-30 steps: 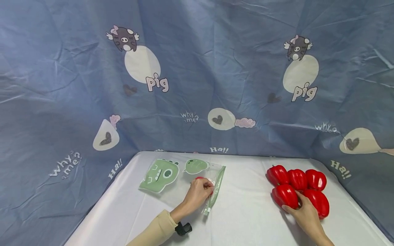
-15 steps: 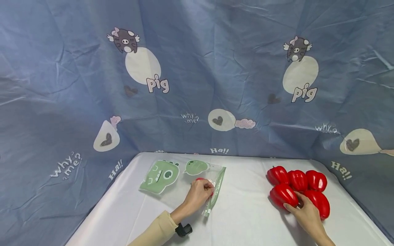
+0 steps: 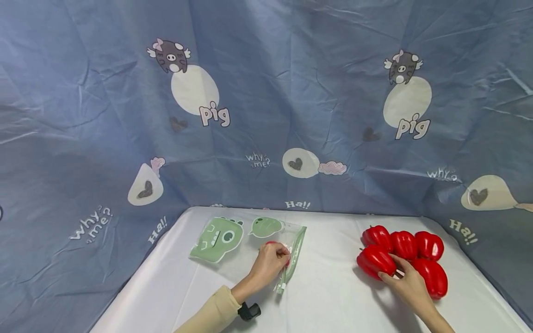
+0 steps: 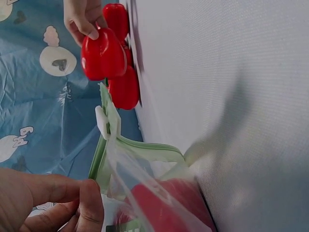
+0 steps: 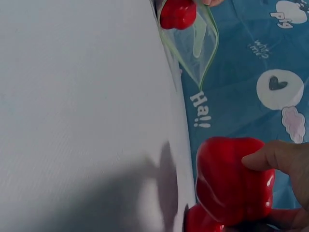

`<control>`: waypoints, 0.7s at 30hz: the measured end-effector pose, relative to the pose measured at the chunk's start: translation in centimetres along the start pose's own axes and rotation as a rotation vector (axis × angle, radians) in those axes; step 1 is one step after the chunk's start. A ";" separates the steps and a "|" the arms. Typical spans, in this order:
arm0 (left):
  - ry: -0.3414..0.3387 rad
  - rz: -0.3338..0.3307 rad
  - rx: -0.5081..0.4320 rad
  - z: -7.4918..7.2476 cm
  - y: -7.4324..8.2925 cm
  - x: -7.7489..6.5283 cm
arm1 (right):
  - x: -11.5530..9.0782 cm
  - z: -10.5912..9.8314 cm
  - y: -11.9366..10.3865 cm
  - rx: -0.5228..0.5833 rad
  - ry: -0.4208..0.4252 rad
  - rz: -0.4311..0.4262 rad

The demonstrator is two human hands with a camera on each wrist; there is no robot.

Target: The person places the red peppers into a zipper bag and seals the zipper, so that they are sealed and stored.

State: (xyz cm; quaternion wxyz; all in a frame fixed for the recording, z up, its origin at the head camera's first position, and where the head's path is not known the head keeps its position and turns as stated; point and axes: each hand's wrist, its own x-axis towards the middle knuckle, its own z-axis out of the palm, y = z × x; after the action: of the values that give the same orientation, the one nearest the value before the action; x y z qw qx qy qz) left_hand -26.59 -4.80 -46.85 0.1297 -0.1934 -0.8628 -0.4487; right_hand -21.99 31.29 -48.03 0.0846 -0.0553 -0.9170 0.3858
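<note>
My left hand pinches the upper edge of a clear zip bag printed with green cartoon monsters. Its green-rimmed mouth faces right and gapes open, with a white slider on the rim. Inside the bag lies a red bell pepper, partly covered by my hand in the head view. My right hand grips another red bell pepper between thumb and fingers, raised off the table and held to the left of its neighbours.
Several more red bell peppers sit clustered on the right of the white-covered table. A blue printed curtain hangs behind and along the sides. A black device is under the left wrist.
The right hand has lifted its bell pepper and shifted it left, away from the cluster. The left hand and the zip bag stay in place.
</note>
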 end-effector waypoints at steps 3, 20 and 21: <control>-0.003 -0.008 -0.010 0.0 0.0 0.0 | 0.1 0.4 -0.3 0.019 -0.003 -0.022; 0.006 -0.006 0.008 -0.3 0.2 0.1 | 1.1 3.4 -4.2 0.162 -0.018 -0.220; 0.007 -0.007 0.004 -0.3 0.2 0.1 | 1.1 3.6 -4.4 0.166 -0.022 -0.226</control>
State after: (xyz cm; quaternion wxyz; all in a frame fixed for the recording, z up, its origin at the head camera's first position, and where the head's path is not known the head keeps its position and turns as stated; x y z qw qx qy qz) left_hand -26.56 -4.93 -46.53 0.1316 -0.1887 -0.8638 -0.4482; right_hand -23.96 25.88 -47.24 0.1218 0.0599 -0.8832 0.4489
